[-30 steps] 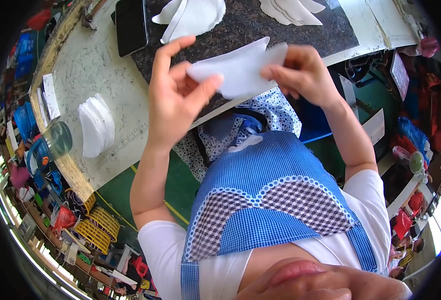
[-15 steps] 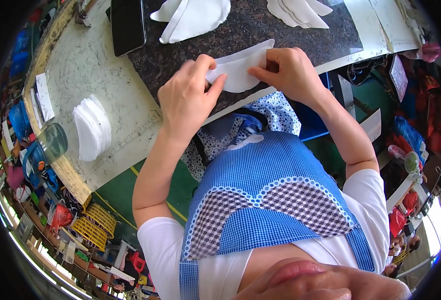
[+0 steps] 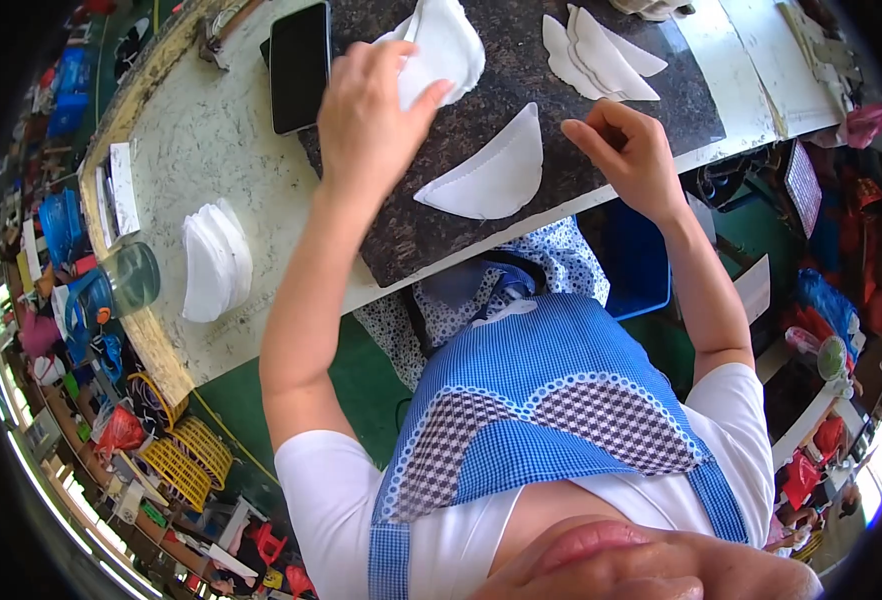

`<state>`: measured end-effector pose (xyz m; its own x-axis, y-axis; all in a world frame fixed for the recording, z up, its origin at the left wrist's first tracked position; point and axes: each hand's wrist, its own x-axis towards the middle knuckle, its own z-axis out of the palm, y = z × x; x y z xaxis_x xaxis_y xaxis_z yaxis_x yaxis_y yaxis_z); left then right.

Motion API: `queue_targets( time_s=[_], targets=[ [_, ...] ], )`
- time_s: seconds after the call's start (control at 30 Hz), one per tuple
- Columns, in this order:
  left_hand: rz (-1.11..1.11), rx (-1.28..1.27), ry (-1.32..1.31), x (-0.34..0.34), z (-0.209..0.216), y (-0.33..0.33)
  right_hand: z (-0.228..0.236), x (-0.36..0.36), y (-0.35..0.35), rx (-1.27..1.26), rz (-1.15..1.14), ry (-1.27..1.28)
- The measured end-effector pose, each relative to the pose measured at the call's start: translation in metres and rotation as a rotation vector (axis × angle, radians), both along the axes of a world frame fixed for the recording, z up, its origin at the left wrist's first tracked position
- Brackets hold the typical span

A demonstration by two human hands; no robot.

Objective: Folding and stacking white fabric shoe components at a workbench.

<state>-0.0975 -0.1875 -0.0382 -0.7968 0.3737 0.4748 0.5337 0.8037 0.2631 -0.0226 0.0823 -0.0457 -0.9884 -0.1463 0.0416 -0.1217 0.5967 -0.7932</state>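
A: Camera?
B: Left head-worn fisheye, facing down, close range.
A: Framing?
B: Bench (image 3: 201, 150) up at twelve, wearer's apron (image 3: 551, 430) toward five; straight edges bend near the rim.

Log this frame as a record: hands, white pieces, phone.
left hand: open, at the upper white pieces; grip unclear
right hand: open, no piece held, just below the right fan of white pieces
curved white piece: flat on dark slab
left stack: white pieces on pale tabletop
phone: dark screen, left of upper pieces
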Motion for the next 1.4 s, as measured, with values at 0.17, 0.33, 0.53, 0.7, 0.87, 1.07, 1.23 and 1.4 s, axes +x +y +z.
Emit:
queue_targets(
  time_s=[0.17, 0.33, 0.53, 0.7, 0.87, 1.07, 1.23, 1.4],
  targets=[
    [0.035, 0.179, -0.344, -0.038, -0.02, -0.021, -0.001, 0.017, 0.034, -0.041, -0.124, -0.037],
    [0.05, 0.298, -0.446, -0.05, -0.013, -0.032, -0.002, 0.02, 0.059, -0.046, -0.253, -0.107],
    [-0.143, 0.793, -0.858, 0.007, 0.056, -0.015, -0.015, -0.012, 0.071, 0.156, -0.367, 0.242],
    [-0.135, 0.159, -0.832, 0.064, 0.017, 0.005, -0.027, -0.047, 0.054, 0.52, -0.393, 0.288],
    [-0.169, -0.098, -0.123, 0.075, 0.001, 0.001, -0.028, -0.058, 0.061, 0.516, -0.25, 0.175],
    [-0.574, -0.081, -0.33, 0.107, -0.013, 0.01, -0.042, -0.059, 0.074, 0.602, -0.187, 0.428],
    [-0.496, -0.096, -0.334, 0.111, -0.007, 0.013, -0.013, -0.051, 0.065, 0.024, -0.346, 0.459],
    [-0.408, 0.295, -0.118, 0.089, 0.06, 0.05, 0.069, 0.001, -0.017, -0.156, 0.296, 0.325]
  ],
)
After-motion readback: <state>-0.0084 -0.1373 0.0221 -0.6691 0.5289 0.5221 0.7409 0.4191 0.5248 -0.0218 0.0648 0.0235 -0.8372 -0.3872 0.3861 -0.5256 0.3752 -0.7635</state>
